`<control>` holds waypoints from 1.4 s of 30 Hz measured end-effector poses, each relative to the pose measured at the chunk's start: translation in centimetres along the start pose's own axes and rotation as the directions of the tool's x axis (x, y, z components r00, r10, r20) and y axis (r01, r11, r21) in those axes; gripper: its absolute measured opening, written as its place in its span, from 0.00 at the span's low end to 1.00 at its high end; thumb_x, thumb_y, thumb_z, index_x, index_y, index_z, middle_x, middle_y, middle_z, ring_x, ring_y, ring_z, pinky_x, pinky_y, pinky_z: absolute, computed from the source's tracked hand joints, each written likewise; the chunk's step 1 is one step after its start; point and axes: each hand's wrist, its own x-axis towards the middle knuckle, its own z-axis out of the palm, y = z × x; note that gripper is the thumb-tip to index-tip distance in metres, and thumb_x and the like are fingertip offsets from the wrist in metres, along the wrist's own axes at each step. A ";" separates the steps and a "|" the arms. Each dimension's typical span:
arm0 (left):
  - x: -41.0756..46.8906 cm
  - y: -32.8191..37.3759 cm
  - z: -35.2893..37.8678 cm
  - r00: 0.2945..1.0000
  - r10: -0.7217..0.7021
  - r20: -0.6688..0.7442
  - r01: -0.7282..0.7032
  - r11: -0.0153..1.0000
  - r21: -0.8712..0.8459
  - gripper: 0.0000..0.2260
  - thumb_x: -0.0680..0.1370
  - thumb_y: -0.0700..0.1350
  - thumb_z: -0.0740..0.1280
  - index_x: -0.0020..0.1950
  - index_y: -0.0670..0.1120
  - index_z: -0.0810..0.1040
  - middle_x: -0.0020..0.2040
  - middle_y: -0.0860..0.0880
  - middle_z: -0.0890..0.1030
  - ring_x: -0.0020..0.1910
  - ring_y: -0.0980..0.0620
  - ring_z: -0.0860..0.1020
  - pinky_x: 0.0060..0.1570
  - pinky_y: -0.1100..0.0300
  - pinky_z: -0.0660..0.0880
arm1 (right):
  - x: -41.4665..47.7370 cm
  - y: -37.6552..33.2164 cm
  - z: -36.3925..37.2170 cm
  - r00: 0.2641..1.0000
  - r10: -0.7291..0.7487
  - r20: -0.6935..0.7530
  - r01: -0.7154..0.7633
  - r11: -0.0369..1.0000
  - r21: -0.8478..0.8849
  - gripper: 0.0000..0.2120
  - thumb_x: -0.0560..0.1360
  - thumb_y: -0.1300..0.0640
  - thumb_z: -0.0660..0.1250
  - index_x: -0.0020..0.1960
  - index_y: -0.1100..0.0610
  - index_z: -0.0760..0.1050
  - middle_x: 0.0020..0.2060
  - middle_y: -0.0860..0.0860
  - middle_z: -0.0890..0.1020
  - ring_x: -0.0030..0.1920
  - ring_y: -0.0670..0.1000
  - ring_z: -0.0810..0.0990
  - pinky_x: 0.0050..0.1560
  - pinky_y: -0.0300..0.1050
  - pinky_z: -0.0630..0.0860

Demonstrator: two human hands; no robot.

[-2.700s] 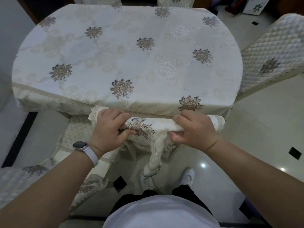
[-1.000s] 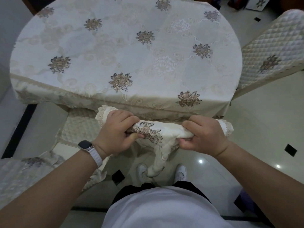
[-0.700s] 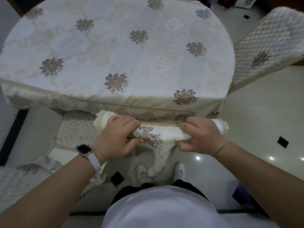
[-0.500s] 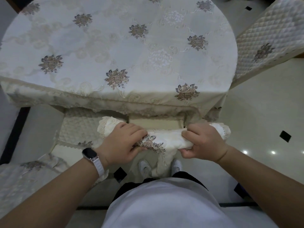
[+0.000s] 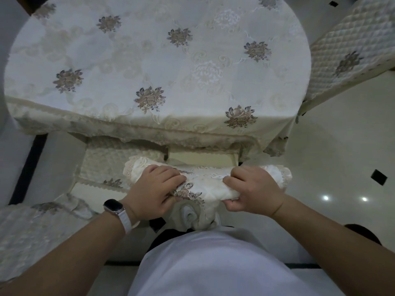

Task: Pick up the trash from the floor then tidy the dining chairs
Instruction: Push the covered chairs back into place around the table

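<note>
A dining chair stands right in front of me, its backrest top (image 5: 205, 182) wrapped in cream cloth with a brown flower. My left hand (image 5: 156, 191) grips the left part of that top rail. My right hand (image 5: 254, 191) grips the right part. A strip of the chair's pale seat (image 5: 201, 160) shows between the backrest and the hanging edge of the tablecloth. The oval dining table (image 5: 149, 67) carries a cream cloth with brown flowers.
A second chair (image 5: 106, 165) with a quilted seat stands at the left, partly under the table. Another quilted chair (image 5: 346, 50) is at the upper right. Glossy pale floor tiles (image 5: 342, 150) with small black squares lie to the right.
The chair has come back toward me, away from the table; part of its seat now shows beyond the tablecloth edge. Both hands have kept their grip on the backrest.
</note>
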 end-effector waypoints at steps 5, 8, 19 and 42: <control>0.0 0.3 -0.2 0.998 -0.051 0.035 0.051 0.999 -0.007 0.19 0.74 0.54 0.69 0.62 0.49 0.76 0.56 0.51 0.80 0.54 0.48 0.76 0.55 0.50 0.69 | 0.1 -0.2 -0.2 0.998 0.040 0.044 -0.043 0.997 0.066 0.13 0.64 0.48 0.69 0.40 0.58 0.79 0.33 0.53 0.73 0.31 0.54 0.68 0.28 0.46 0.68; -0.3 0.7 -0.6 0.995 -0.097 0.023 0.098 0.994 -0.041 0.20 0.75 0.57 0.67 0.63 0.48 0.77 0.57 0.51 0.81 0.56 0.49 0.78 0.58 0.49 0.70 | 0.2 -0.5 -0.9 0.992 0.034 0.122 -0.051 0.989 0.137 0.16 0.66 0.47 0.70 0.45 0.58 0.80 0.37 0.53 0.76 0.33 0.55 0.73 0.31 0.48 0.73; -6.6 0.0 -4.6 0.827 -0.490 -0.275 0.512 0.859 0.013 0.18 0.77 0.53 0.66 0.61 0.43 0.82 0.61 0.46 0.81 0.59 0.47 0.79 0.58 0.46 0.75 | 10.5 -4.0 -1.9 0.974 -0.035 0.223 -0.014 0.977 0.214 0.23 0.76 0.41 0.60 0.61 0.55 0.79 0.54 0.50 0.81 0.51 0.52 0.79 0.45 0.45 0.78; -33.7 -9.7 -15.5 0.140 -0.850 -0.509 0.985 0.070 0.155 0.19 0.75 0.53 0.62 0.58 0.44 0.82 0.58 0.41 0.81 0.54 0.39 0.80 0.52 0.47 0.74 | 26.6 -30.2 11.6 0.817 -0.523 0.242 0.388 0.810 0.441 0.20 0.74 0.43 0.63 0.54 0.59 0.79 0.48 0.53 0.80 0.44 0.54 0.79 0.41 0.49 0.78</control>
